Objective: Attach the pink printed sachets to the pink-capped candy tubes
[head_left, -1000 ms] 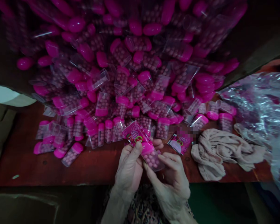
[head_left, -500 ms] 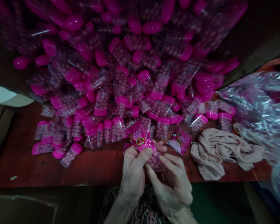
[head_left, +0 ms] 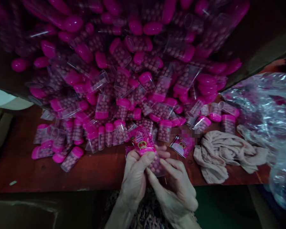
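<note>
At the table's near edge: here we are, mid-table, both hands together over the bare red-brown tabletop (head_left: 100, 171), a held bottle (head_left: 155, 165) between them, its small pink balls showing through clear plastic.
Left hand (head_left: 134, 173): closed round the bottle from the left, thumb pressed flat on top, fingertips peeping out on the far side.
Right hand (head_left: 177, 183): thumb and forefinger nipped together at the bottle's near end, a tight little pinch, the palm turned inward.
Pink packet (head_left: 140, 138): printed and shiny, it sticks out beyond the left thumb, over the bottle's far end; how the two join there, I cannot tell.
Second packet (head_left: 181, 145): flat on the table, just right of the hands, part of its print blurred out.
Bottle heap (head_left: 121, 79): and what a pile, pink caps every which way, filling the far side and spilling toward the near edge.
Front-left bottle (head_left: 71, 159): tilted on its side, at the heap's left front.
Table's right end: a crumpled beige cloth (head_left: 224, 152) near the front edge, glossy clear plastic (head_left: 264, 105) heaped beyond it.
Near left corner: one small pale scrap (head_left: 13, 183).
</note>
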The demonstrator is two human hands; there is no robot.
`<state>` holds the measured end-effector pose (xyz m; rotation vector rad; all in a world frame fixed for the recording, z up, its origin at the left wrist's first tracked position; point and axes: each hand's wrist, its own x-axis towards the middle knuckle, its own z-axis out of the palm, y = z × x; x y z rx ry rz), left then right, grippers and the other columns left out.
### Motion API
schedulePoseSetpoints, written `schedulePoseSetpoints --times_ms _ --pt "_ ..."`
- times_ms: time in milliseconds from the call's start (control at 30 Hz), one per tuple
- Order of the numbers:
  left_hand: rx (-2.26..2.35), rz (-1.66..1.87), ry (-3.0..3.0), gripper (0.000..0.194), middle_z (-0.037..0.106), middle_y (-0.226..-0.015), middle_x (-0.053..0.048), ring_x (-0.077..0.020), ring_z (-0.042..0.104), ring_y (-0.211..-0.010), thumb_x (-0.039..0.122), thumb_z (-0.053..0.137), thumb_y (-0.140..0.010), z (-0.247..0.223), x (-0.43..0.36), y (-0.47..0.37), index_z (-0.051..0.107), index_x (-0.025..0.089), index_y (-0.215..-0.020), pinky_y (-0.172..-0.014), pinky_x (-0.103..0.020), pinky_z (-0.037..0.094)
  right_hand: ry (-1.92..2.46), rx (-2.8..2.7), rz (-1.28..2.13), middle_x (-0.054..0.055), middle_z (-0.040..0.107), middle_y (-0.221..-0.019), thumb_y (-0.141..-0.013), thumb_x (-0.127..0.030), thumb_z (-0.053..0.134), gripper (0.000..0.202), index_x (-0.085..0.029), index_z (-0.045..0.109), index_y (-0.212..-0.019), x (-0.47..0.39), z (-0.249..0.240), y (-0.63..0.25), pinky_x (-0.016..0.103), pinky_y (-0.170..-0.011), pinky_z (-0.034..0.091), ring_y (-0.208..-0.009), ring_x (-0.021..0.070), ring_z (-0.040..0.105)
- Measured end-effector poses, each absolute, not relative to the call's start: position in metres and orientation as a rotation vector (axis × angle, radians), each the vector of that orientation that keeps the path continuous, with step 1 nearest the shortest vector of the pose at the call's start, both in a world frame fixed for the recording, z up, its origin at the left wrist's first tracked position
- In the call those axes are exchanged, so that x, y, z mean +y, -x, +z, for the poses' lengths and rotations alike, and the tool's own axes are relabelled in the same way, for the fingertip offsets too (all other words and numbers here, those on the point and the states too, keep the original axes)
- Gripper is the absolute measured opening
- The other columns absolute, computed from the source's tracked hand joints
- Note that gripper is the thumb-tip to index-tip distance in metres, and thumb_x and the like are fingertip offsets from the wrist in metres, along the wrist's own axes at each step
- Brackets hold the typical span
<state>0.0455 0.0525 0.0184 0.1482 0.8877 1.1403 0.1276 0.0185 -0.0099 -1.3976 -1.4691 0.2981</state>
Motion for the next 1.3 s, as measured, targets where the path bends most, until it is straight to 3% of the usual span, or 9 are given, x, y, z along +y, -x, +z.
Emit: schedulePoseSetpoints --times_ms 300,500,667,800,1067,1300 --pt "0.966 1.220 -0.090 0.010 0.073 -0.077 -0.010 -0.0227 0.067 -0.085 0.021 0.065 -0.074 0.016 0.052 -0.041 0.069 0.012 -0.076 -0.081 -0.035 0.050 1.400 -1.569 0.228 0.005 0.064 -0.086 -0.070 -0.010 0.071 0.035 -0.019 0.062 -0.102 0.019 -0.011 -0.128 0.024 -0.058 0.057 -0.072 0.0149 0.064" --pt "0.808 1.117 -0.183 0.016 0.073 -0.086 -0.013 -0.0261 0.065 -0.092 0.024 0.065 -0.074 0.016 0.050 -0.039 0.072 0.011 -0.081 -0.085 -0.038 0.049 1.448 -1.591 0.171 0.005 0.063 -0.087 -0.070 -0.010 0.072 0.032 -0.016 0.062 -0.100 0.018 -0.001 -0.128 0.017 -0.053 0.055 -0.069 0.0112 0.064" --pt "0.828 1.209 -0.186 0.024 0.073 -0.091 -0.011 -0.0251 0.063 -0.098 0.028 0.064 -0.077 0.017 0.050 -0.034 0.070 0.015 -0.097 -0.089 -0.038 0.046 1.348 -1.442 0.487 0.005 0.063 -0.088 -0.069 -0.008 0.071 0.036 -0.017 0.062 -0.102 0.027 -0.004 -0.131 0.026 -0.065 0.058 -0.077 0.0151 0.064" --pt "0.917 1.257 -0.225 0.022 0.073 -0.089 -0.009 -0.0227 0.063 -0.098 0.026 0.061 -0.080 0.016 0.050 -0.032 0.071 0.018 -0.098 -0.089 -0.036 0.046 1.360 -1.319 0.663 0.002 0.062 -0.083 -0.068 -0.010 0.072 0.032 -0.018 0.063 -0.098 0.031 -0.004 -0.128 0.024 -0.062 0.057 -0.072 0.0136 0.063" --pt "0.998 1.201 -0.222 0.017 0.074 -0.078 -0.008 -0.0217 0.066 -0.090 0.022 0.064 -0.078 0.018 0.049 -0.037 0.073 0.017 -0.091 -0.087 -0.035 0.047 1.335 -1.538 0.254 0.007 0.064 -0.086 -0.071 -0.006 0.069 0.035 -0.014 0.061 -0.103 0.030 -0.002 -0.126 0.024 -0.064 0.058 -0.076 0.0150 0.063" --pt "0.892 1.250 -0.204 0.018 0.074 -0.085 -0.009 -0.0224 0.064 -0.096 0.021 0.062 -0.079 0.017 0.055 -0.031 0.071 0.015 -0.093 -0.090 -0.037 0.045 1.379 -1.551 0.146 0.004 0.065 -0.083 -0.073 -0.010 0.068 0.031 -0.018 0.062 -0.103 0.032 -0.007 -0.128 0.023 -0.061 0.058 -0.072 0.0144 0.065"
